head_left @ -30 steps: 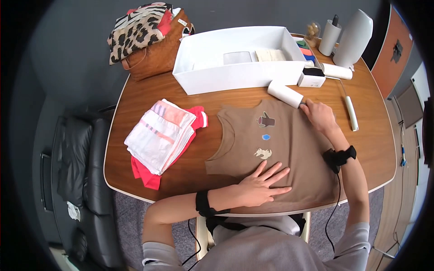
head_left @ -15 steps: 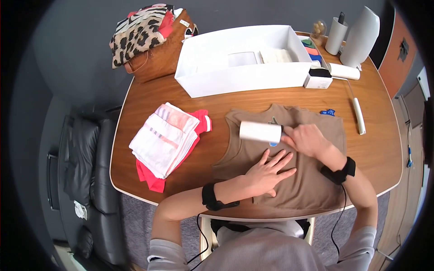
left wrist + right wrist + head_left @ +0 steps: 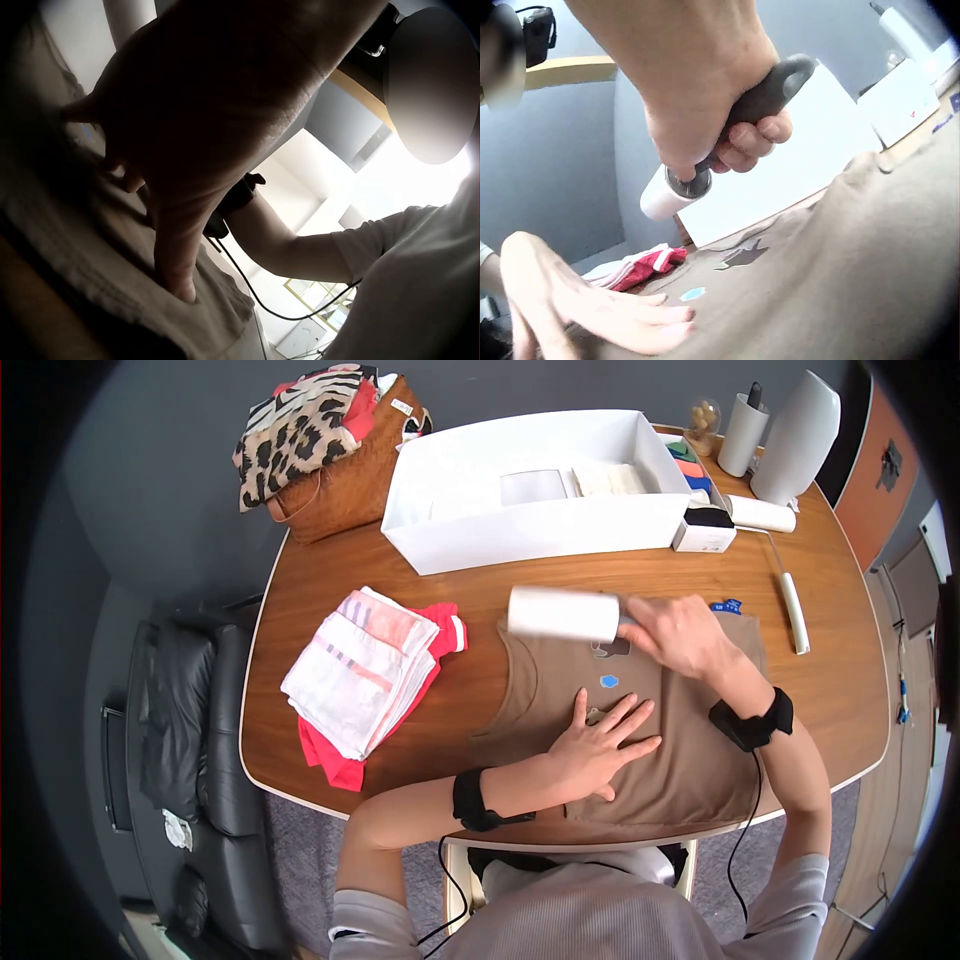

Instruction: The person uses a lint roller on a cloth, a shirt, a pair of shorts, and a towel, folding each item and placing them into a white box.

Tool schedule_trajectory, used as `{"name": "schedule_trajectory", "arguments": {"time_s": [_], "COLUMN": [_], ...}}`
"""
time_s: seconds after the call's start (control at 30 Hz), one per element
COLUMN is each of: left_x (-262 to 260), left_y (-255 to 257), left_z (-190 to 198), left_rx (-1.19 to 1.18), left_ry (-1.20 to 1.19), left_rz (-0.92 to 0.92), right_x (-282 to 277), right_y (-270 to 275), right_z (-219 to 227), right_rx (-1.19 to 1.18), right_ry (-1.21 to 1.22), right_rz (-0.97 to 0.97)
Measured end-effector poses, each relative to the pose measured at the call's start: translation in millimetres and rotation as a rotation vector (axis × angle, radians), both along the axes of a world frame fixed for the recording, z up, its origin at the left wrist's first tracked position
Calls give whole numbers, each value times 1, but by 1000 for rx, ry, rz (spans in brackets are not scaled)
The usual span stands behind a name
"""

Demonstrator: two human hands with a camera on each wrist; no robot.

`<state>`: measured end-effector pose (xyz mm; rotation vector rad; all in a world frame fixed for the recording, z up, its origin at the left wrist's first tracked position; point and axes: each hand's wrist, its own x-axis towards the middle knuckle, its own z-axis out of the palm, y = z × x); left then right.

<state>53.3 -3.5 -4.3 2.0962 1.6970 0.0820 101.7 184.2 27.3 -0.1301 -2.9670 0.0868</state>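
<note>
A brown sleeveless top [image 3: 690, 750] with small printed pictures lies spread on the table in front of the person. The left hand [image 3: 597, 753] rests on its middle with fingers spread, and its fingertips press the cloth in the left wrist view. In the right hand [image 3: 685, 640] is a lint roller [image 3: 563, 614], gripped by its dark handle [image 3: 769, 94]. The white roll overlaps the neck and shoulder part of the top in the head view; the right wrist view shows it raised over the cloth. A blue shape [image 3: 609, 682] shows between the roll and the left hand.
Folded white and red clothes [image 3: 350, 670] are stacked at the left. A long white box [image 3: 540, 540] stands at the back, beside a brown bag [image 3: 345, 500] with patterned cloth on top. At the right lie a thin white roller [image 3: 794, 610], a spare roll [image 3: 760, 514] and a small box [image 3: 704, 538].
The right hand has swung the lint roller leftward from the top's far right edge to its neck side, then slightly away from the person. The left hand stays spread on the top, which has shifted slightly.
</note>
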Motion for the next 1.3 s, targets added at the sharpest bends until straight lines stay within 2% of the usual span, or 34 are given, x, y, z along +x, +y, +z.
{"name": "schedule_trajectory", "arguments": {"time_s": [0.1,0.23,0.33,0.37,0.5,0.6,0.8,0.9,1.0,1.23,1.3], "left_x": [0,-1,-1,-1,0,-1,-1,0,-1,-1,-1], "left_y": [0,0,0,0,1,0,1,1,0,0,0], "left_z": [-2,-4,-2,-2,-2,-2,-3,-5,-3,-3,-2], "left_rx": [-9,10,14,14,21,14,-3,9,10,40,41], "left_ry": [-14,-14,-5,-4,-2,1,-12,-10,-19,-4,-3], "left_rz": [0,4,4,4,0,-2,5,4,4,7,9], "right_x": [5,-9,-30,-37,-52,-57,-42,-30,-25,-43,-45], "right_y": [-12,-12,-2,4,5,11,-4,-19,-23,-7,2], "right_z": [-4,-29,-40,-45,-29,-42,-16,-11,-27,-45,-40], "right_rx": [-50,-96,17,-17,22,11,-87,-96,-187,25,32], "right_ry": [-83,-210,-68,25,-140,-29,12,-89,-236,57,62], "right_rz": [142,103,81,130,-23,-85,44,154,126,-20,-63]}}
